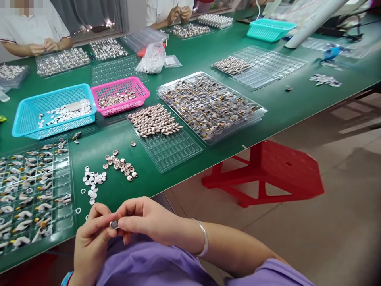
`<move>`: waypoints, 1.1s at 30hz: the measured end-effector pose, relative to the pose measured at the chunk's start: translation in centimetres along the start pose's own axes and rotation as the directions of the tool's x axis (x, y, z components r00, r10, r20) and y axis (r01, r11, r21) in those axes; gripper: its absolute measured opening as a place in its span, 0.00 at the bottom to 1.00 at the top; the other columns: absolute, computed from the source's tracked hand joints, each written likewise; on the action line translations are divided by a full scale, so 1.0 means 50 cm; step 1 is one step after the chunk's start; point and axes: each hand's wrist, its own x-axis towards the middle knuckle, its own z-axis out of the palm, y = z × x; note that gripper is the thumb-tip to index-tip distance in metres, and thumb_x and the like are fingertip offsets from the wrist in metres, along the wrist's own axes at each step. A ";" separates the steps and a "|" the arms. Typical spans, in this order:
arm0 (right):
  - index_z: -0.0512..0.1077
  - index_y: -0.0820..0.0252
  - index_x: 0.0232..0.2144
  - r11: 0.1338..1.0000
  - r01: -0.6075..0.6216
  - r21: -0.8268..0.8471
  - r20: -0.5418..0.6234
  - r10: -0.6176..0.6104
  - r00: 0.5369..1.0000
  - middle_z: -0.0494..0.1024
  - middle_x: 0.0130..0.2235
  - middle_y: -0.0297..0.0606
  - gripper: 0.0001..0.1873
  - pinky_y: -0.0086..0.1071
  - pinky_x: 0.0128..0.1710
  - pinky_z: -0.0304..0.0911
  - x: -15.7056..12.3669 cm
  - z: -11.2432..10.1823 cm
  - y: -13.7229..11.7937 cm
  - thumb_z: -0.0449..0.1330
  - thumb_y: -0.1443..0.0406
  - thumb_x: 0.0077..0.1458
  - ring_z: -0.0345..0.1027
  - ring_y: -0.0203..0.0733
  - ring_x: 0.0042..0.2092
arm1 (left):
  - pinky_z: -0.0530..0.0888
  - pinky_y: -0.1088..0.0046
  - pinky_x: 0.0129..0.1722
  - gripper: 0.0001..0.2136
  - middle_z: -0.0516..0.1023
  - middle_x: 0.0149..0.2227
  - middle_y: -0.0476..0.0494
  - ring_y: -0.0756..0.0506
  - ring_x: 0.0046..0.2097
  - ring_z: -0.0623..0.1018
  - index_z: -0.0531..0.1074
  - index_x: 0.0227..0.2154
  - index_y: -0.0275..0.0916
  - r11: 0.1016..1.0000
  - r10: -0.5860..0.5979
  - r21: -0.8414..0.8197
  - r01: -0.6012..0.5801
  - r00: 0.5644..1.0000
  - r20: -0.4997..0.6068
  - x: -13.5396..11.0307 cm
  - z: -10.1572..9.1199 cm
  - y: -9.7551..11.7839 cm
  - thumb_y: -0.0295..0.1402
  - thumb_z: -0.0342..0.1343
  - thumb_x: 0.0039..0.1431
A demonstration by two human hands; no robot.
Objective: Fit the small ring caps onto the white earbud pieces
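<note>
Close to my lap, my left hand [91,242] pinches a small round piece [114,225] with a pale rim and a dark grey face. The thumb and fingers of my right hand [144,216] close on the same piece from the other side. Just past my hands on the green table lie loose white discs [93,183], a few thin white rings [83,191] and small beige cup-shaped pieces [120,163]. To the left, a clear compartment tray [64,174] holds rows of small white, black and yellow curved parts.
Farther back stand a blue basket [22,119] of white discs and a pink basket [104,111] of beige cups. Clear trays [166,155] of parts spread beyond. A red stool [288,171] stands beside the table [214,159]. Two people [32,29] work across it.
</note>
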 end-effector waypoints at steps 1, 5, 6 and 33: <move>0.74 0.66 0.29 1.000 0.006 -0.013 -0.003 -0.006 1.000 0.78 0.26 0.30 0.26 0.28 0.31 0.64 -0.002 0.000 0.001 0.75 0.52 0.36 0.69 0.28 0.25 | 0.76 0.77 0.27 0.08 0.68 0.31 0.49 0.50 0.32 0.72 0.83 0.38 0.52 1.000 0.008 0.001 -0.008 1.000 0.004 0.000 0.000 0.000 0.36 0.67 0.54; 0.75 0.66 0.30 1.000 0.016 0.019 0.023 -0.016 1.000 0.78 0.28 0.31 0.23 0.27 0.32 0.64 0.000 -0.008 0.017 0.75 0.54 0.39 0.70 0.28 0.27 | 0.75 0.78 0.28 0.08 0.70 0.31 0.49 0.50 0.33 0.73 0.83 0.38 0.50 0.993 0.055 0.103 -0.056 0.998 0.011 -0.002 0.001 0.009 0.36 0.68 0.53; 0.75 0.66 0.30 0.998 0.020 0.057 0.044 -0.022 0.999 0.78 0.28 0.30 0.23 0.27 0.33 0.64 0.003 -0.012 0.024 0.76 0.55 0.39 0.70 0.29 0.27 | 0.75 0.79 0.28 0.08 0.70 0.31 0.49 0.50 0.32 0.73 0.83 0.38 0.49 0.983 0.089 0.157 -0.090 0.996 0.014 -0.001 0.003 0.014 0.36 0.68 0.53; 0.76 0.64 0.24 0.952 -0.069 0.299 0.221 0.001 0.975 0.72 0.27 0.28 0.20 0.25 0.30 0.57 0.036 -0.048 0.096 0.80 0.61 0.31 0.65 0.28 0.28 | 0.72 0.76 0.30 0.06 0.71 0.29 0.49 0.50 0.31 0.72 0.78 0.39 0.39 0.455 0.516 0.723 -0.520 0.815 0.262 -0.002 0.043 0.087 0.31 0.63 0.60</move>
